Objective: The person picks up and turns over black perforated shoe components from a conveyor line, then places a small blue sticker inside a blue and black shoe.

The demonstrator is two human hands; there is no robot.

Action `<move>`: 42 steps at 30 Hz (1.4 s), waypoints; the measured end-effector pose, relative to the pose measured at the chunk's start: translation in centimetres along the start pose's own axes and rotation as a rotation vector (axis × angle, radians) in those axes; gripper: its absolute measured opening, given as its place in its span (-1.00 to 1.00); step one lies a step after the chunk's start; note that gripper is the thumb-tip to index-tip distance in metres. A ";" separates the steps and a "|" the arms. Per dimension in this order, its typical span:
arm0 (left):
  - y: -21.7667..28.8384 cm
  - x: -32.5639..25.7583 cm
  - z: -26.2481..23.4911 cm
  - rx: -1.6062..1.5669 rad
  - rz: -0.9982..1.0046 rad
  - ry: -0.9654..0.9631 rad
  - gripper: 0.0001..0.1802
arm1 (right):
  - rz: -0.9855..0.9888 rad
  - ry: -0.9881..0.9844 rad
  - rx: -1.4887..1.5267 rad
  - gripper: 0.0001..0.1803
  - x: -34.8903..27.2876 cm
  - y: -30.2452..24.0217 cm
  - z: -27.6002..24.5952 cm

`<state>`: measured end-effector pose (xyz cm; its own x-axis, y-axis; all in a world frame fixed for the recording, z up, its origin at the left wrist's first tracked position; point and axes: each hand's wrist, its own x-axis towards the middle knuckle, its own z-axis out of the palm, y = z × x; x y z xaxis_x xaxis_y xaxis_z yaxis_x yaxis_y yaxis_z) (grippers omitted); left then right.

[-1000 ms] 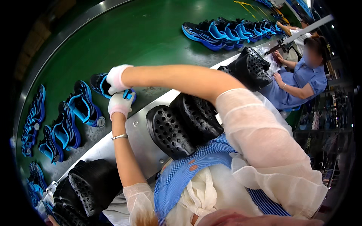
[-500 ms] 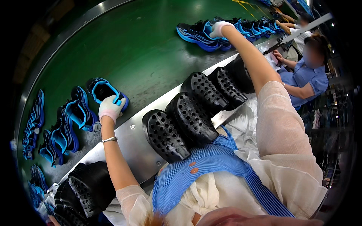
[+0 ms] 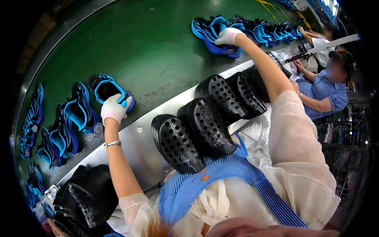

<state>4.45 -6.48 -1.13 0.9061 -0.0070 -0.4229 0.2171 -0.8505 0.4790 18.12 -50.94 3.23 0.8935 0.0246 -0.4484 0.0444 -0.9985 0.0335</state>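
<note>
Both my hands wear pale gloves with pinkish cuffs. On the left, my left hand (image 3: 115, 108) is closed on the heel collar of a black-and-blue sneaker (image 3: 100, 82) resting on the green belt (image 3: 158, 51). My right hand (image 3: 229, 36), stretched far to the right, grips the collar of another black-and-blue sneaker (image 3: 203, 33), which looks tilted on the belt. Its fingertips are partly hidden by the shoe. Nearer to me, black perforated shoe-shaped pieces (image 3: 177, 142) stand in a row along the metal edge.
A metal ledge (image 3: 144, 146) runs between me and the belt. More sneakers stand at left (image 3: 79, 106) and in a line at far right (image 3: 268, 33). Another stack of black perforated pieces (image 3: 89, 193) is at lower left. A co-worker in blue (image 3: 327, 89) sits at right.
The sneaker in my right hand has turned and tilted, and my right hand has shifted slightly right and down. My left hand stays on its sneaker. The whole view has shifted a little.
</note>
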 end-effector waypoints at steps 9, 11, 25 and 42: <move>0.0 0.3 0.8 0.001 0.030 0.037 -0.64 | -0.244 -0.061 0.054 -0.36 -3.0 -12.9 0.1; -0.3 0.4 0.8 0.015 0.020 0.036 -0.64 | -0.335 0.000 0.098 -0.34 -3.7 -15.0 0.9; -2.2 0.6 0.8 0.006 0.159 0.235 -0.57 | -0.424 0.470 0.336 -0.61 -21.1 -3.3 -6.2; 9.1 0.5 2.2 0.188 0.709 0.237 -0.46 | -0.063 0.518 0.350 -0.55 -32.5 10.5 4.3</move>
<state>6.06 -15.42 1.37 0.8635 -0.4892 0.1224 -0.4909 -0.7599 0.4262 -12.42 -62.45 14.29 0.9984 0.0176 0.0545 0.0338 -0.9494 -0.3122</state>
